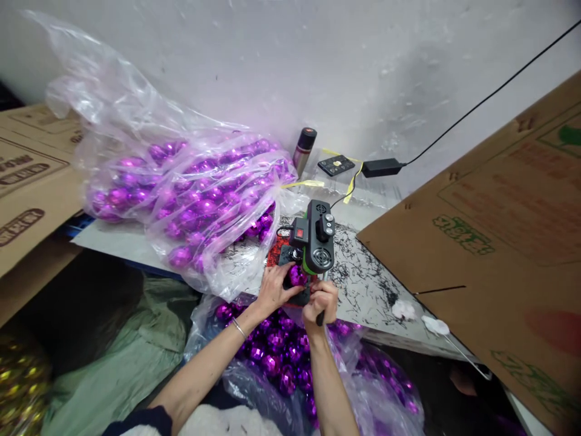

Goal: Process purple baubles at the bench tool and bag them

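Observation:
A shiny purple faceted ball [298, 276] sits at the front of a small black bench machine [320, 233] with round vents and a red switch. My left hand [275, 287] is closed on the ball from the left, thumb below and fingers above. My right hand [320, 301] is wrapped round a black-ended handle [321, 318], just right of the ball and by the machine's front. A thin metal rod [325, 275] shows above that hand. Whether the handle joins the machine is hidden by the fingers. Under the machine lies a red base [274, 249], partly covered.
A clear bag of purple balls [204, 194] lies at left; another open bag of purple balls [276, 357] hangs below the table edge. Black shavings [367, 272] litter the tabletop. Cardboard boxes [490, 230] flank the right. A flask [304, 148] and power adapter [382, 167] stand behind.

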Available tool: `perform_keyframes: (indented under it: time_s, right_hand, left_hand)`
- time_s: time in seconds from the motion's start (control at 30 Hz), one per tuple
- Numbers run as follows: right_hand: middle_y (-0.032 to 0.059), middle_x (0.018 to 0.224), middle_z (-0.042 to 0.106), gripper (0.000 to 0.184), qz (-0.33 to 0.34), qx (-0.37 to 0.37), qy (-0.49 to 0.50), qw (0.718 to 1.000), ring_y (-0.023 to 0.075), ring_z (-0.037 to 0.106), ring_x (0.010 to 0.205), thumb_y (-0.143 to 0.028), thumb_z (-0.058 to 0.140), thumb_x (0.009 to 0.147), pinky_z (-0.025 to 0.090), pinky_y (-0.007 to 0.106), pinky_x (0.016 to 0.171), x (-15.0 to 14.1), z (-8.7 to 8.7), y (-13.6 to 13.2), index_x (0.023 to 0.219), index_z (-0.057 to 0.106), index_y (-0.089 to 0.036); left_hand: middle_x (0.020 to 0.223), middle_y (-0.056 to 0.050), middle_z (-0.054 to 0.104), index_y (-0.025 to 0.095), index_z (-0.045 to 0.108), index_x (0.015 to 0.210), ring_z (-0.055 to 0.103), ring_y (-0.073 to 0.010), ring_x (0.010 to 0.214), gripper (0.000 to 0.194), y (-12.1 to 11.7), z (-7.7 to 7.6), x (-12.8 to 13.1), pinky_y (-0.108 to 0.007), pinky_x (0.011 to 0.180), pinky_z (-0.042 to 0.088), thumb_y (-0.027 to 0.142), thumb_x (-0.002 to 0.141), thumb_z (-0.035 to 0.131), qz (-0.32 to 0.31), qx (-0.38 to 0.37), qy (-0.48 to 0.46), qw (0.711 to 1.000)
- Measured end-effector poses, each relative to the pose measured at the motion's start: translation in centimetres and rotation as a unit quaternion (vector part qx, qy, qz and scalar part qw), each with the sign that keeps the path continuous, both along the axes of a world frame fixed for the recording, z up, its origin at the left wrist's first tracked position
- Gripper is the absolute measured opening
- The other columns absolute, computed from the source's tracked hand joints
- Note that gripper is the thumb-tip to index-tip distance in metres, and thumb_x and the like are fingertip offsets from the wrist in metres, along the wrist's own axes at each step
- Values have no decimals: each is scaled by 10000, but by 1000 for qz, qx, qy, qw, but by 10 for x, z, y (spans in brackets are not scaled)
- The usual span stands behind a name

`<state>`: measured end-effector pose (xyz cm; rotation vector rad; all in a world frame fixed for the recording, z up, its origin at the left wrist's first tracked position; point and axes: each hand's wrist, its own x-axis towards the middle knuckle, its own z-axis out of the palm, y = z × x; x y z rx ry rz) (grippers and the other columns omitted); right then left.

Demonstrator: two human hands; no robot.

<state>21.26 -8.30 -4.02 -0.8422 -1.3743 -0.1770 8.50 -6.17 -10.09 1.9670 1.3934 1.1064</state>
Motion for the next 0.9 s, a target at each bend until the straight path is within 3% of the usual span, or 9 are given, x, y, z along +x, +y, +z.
perform_keyframes:
  time_s: [0.13, 0.27, 0.37, 0.5, 0.6, 0.67, 0.77, 0.83, 0.9]
  right_hand:
    - [-24, 743, 589, 395, -1, -5, 5, 1000, 139, 563, 633, -271, 442, 1095, 441, 320, 612, 2, 18, -4, 705, 493, -237]
    - [-28, 671, 575, 425, -21, -128, 78, 988, 131, 547, 595, -287, 471, 1104, 407, 308, 583, 1, 60, -12, 689, 538, -231]
    - [-21, 649, 579, 458, -24, -161, 108, 981, 137, 550, 595, -343, 507, 1105, 411, 311, 588, -1, 79, -14, 662, 547, -233]
    - [-11, 677, 605, 471, -12, -146, 112, 983, 138, 550, 595, -381, 510, 1103, 409, 312, 579, -3, 68, -15, 656, 537, -234]
    - [-22, 689, 600, 462, -3, -138, 112, 984, 121, 530, 581, -381, 484, 1111, 415, 296, 583, -5, 55, -16, 678, 536, -228]
    - [-25, 696, 599, 463, -3, -130, 107, 986, 112, 529, 583, -365, 477, 1114, 417, 288, 589, -6, 52, -16, 675, 529, -225]
    - [-29, 679, 579, 467, -3, -127, 93, 988, 113, 549, 606, -340, 467, 1117, 420, 281, 602, -8, 56, -17, 668, 518, -225]
    - [-37, 647, 546, 463, -4, -125, 92, 988, 117, 550, 609, -338, 467, 1118, 417, 280, 604, -9, 60, -16, 671, 519, -227]
    - [-43, 632, 531, 456, -3, -122, 96, 988, 116, 530, 586, -342, 470, 1116, 403, 281, 588, -9, 61, -16, 678, 526, -230]
  left_hand:
    - [1249, -138, 800, 221, 687, 1413, 746, -322, 1087, 638, 3, -3, 3, -485, 997, 560, 549, 892, 855, 1, 13, -7, 1000]
    - [1260, -141, 802, 221, 681, 1426, 754, -327, 1110, 661, 3, -3, 3, -509, 1027, 565, 526, 875, 883, -7, 10, -10, 1000]
    - [1310, -159, 785, 217, 642, 1480, 753, -337, 1152, 704, -11, -1, -8, -522, 1033, 582, 515, 888, 878, -25, 48, -12, 998]
    - [1412, -182, 739, 237, 548, 1588, 735, -338, 1254, 715, -51, 0, -38, -514, 1061, 598, 496, 969, 796, -86, 118, 39, 989]
    - [1406, -195, 740, 241, 622, 1527, 748, -352, 1251, 715, -75, -2, -59, -493, 1027, 632, 578, 927, 816, -148, 138, 108, 973]
    - [1388, -204, 750, 223, 696, 1436, 768, -362, 1213, 758, -76, -2, -68, -477, 983, 659, 689, 853, 834, -183, 151, 122, 964]
    - [1310, -164, 794, 212, 757, 1325, 788, -310, 1175, 511, -50, 9, -77, -434, 992, 669, 595, 987, 734, -159, 186, 75, 967]
    - [1257, -129, 814, 203, 768, 1293, 791, -259, 1159, 300, -15, 23, -82, -411, 1041, 651, 338, 1107, 575, -64, 192, 43, 978]
    - [1282, -135, 803, 176, 747, 1328, 785, -255, 1160, 353, 26, 41, -87, -424, 1068, 636, 169, 1096, 482, 53, 143, 60, 987]
